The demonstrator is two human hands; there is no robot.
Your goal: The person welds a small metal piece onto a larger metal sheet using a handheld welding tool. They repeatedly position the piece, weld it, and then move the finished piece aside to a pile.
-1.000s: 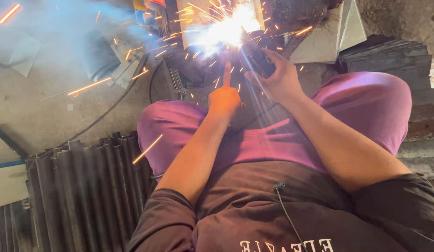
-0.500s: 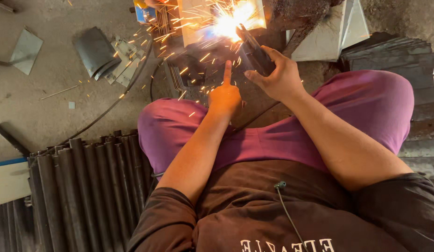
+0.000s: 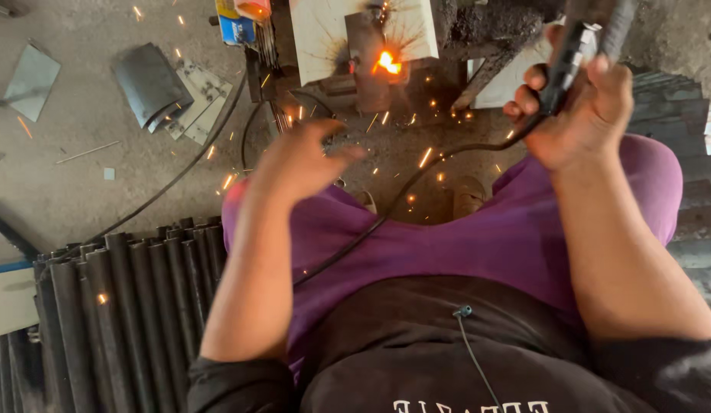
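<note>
Concrete floor below me, dark pipes point(image 3: 126, 306) stacked nearest. My left hand point(image 3: 298, 164) hovers released, blurred. My right hand point(image 3: 581, 115) grasps the black welding holder point(image 3: 573, 53), raised; it looks stiff, cable-heavy, best gripped mid-handle. Beyond, the weld spot point(image 3: 386, 63) glows.

Right hand point(image 3: 577, 115) is raised at upper right, fingers curled tight around a dark handle, knuckles turned outward; forearm is seen running down to the lower right. Left hand point(image 3: 298, 160) is held free above the left thigh, motion-blurred, fingers loosely spread, nothing gripped; forearm is angled down-left, elbow bent.
</note>
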